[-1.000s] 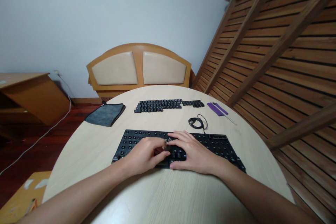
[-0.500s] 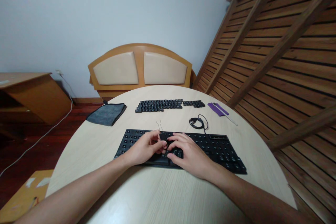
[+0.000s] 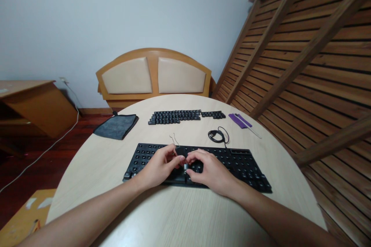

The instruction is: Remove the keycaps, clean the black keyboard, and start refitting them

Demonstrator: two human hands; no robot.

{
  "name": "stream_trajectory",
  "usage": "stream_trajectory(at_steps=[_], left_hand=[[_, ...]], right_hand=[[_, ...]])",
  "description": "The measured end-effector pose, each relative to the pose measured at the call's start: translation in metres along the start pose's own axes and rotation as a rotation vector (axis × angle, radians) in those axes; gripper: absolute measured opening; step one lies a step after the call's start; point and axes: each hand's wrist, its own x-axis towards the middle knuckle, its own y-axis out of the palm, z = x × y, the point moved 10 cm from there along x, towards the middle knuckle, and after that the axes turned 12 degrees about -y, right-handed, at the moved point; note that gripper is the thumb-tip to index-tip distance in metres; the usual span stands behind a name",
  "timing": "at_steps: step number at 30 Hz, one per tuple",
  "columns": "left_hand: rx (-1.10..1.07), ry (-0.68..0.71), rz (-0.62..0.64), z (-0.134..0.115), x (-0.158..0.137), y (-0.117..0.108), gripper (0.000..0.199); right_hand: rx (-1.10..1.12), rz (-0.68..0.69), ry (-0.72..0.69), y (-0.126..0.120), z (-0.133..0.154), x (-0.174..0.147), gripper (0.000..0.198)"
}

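A black keyboard (image 3: 234, 166) lies across the table in front of me, with many of its key caps off and the bare key sockets showing. My left hand (image 3: 162, 164) is closed on a wire keycap puller (image 3: 180, 150), a dark handle with thin wire loops at both ends. One loop points away from me, the other down toward the keys. At the lower loop, a small keycap (image 3: 186, 166) shows its pale underside. My right hand (image 3: 210, 169) pinches this keycap between thumb and forefinger, just above the keyboard's front edge.
Rows of removed keycaps (image 3: 174, 116) lie beyond the keyboard, with a smaller group (image 3: 213, 114) to their right. A coiled cable (image 3: 217, 136) runs from the keyboard's back. A grey cloth (image 3: 116, 126) lies left; a purple cloth (image 3: 240, 120) with a thin stick (image 3: 251, 128) lies right.
The keycap now shows between the puller and my right fingers, which have closed on it. The puller has tilted slightly left in my left hand.
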Motion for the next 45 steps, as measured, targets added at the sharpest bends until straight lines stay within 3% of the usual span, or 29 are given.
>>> stream_trajectory(at_steps=[4, 10, 16, 21, 28, 37, 41, 45], left_hand=[[-0.034, 0.010, 0.002, -0.002, 0.000, 0.000, 0.022], [0.001, 0.039, -0.034, 0.001, -0.001, -0.005, 0.024], [0.011, 0.031, -0.071, 0.005, -0.001, -0.005, 0.025], [0.005, -0.002, -0.082, 0.005, -0.002, -0.004, 0.028], [0.107, -0.009, -0.148, 0.004, -0.005, -0.007, 0.029], [-0.045, -0.038, -0.121, 0.008, 0.000, -0.008, 0.029], [0.025, -0.004, -0.155, 0.008, -0.003, -0.010, 0.027], [0.055, 0.011, -0.165, 0.005, -0.005, -0.010, 0.028]], right_hand=[[0.079, 0.000, -0.003, -0.001, 0.005, 0.001, 0.027], [0.012, 0.001, -0.100, 0.001, 0.011, 0.002, 0.011], [-0.065, -0.012, -0.162, 0.004, 0.008, -0.001, 0.013], [-0.122, -0.019, -0.122, 0.001, 0.004, -0.002, 0.014], [-0.027, 0.003, -0.038, 0.001, 0.006, -0.001, 0.011], [0.119, -0.106, 0.101, -0.003, -0.010, -0.004, 0.011], [0.199, -0.121, 0.089, -0.002, -0.011, -0.004, 0.023], [0.220, -0.112, 0.045, 0.001, -0.004, -0.002, 0.019]])
